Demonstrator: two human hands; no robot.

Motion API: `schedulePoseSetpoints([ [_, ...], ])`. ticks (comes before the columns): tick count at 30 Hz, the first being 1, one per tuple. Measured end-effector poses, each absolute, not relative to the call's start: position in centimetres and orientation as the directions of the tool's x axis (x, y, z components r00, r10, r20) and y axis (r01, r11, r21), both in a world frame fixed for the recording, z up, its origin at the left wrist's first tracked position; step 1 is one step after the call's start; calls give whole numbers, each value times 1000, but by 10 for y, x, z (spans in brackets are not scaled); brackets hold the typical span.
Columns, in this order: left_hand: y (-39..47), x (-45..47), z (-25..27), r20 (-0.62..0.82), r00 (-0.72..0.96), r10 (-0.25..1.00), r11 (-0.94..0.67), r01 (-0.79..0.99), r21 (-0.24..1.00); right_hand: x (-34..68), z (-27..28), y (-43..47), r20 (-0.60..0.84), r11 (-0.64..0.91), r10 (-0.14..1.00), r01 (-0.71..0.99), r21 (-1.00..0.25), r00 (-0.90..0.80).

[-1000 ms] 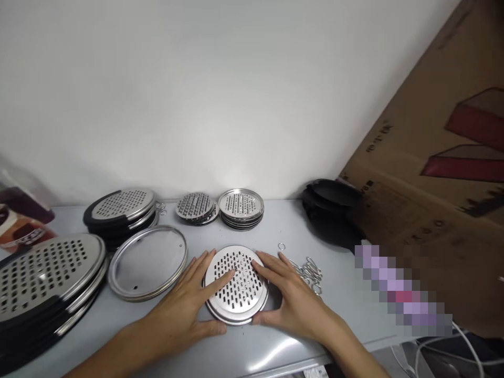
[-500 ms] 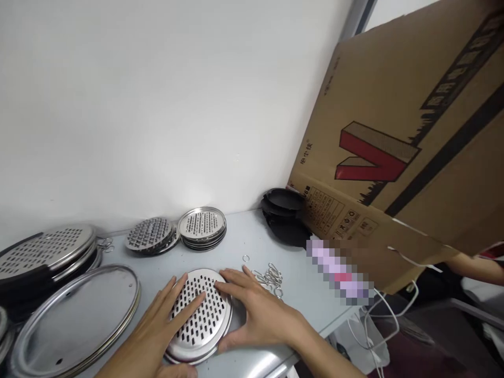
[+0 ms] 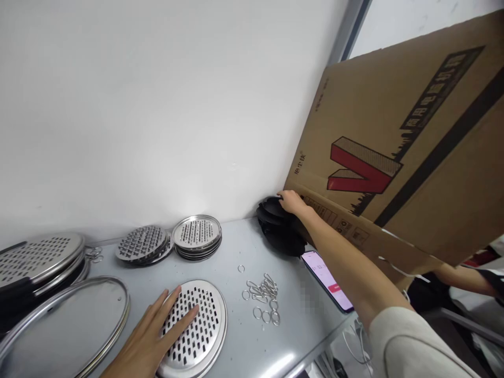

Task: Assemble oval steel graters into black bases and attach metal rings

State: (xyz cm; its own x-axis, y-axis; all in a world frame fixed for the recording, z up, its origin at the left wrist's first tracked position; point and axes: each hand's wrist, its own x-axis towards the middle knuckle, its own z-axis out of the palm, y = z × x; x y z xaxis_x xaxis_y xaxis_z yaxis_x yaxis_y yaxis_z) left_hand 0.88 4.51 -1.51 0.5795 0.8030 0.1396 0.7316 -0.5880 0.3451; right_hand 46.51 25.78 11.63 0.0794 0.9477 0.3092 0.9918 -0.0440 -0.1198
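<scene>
Bottom centre of frame: our left hand [image 3: 149, 333], fingers spread, rests on a round grater disc [image 3: 207, 317], its visible edge bare metal. Our right hand [image 3: 293, 202] is at the black pieces [image 3: 277, 239], right of centre; we cannot tell whether it grips one. At far left, stacked graters [image 3: 55, 249] already carry black trim [image 3: 16, 291]; we judge these further along. Small grater stacks at centre [image 3: 197, 233] and left of centre [image 3: 142, 244] show none; metal rings and clips [image 3: 265, 289] lie loose.
</scene>
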Motion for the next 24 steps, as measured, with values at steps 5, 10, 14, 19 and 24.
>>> schedulePoseSetpoints([
  [5,46,6,-12,134,583,801,-585,719,375,471,101,281,199,-96,975,995,-32,101],
  [10,48,7,-18,131,605,786,-606,709,362,468,107,283,192,-116,975,993,15,111],
  [14,38,9,-11,127,527,841,-534,764,362,463,126,268,244,-78,967,997,0,76],
  [19,32,9,8,0,533,846,-483,766,423,455,148,211,408,-36,911,996,-78,65],
  [24,35,5,10,-43,562,826,-486,750,449,411,124,131,486,132,856,833,-537,178],
])
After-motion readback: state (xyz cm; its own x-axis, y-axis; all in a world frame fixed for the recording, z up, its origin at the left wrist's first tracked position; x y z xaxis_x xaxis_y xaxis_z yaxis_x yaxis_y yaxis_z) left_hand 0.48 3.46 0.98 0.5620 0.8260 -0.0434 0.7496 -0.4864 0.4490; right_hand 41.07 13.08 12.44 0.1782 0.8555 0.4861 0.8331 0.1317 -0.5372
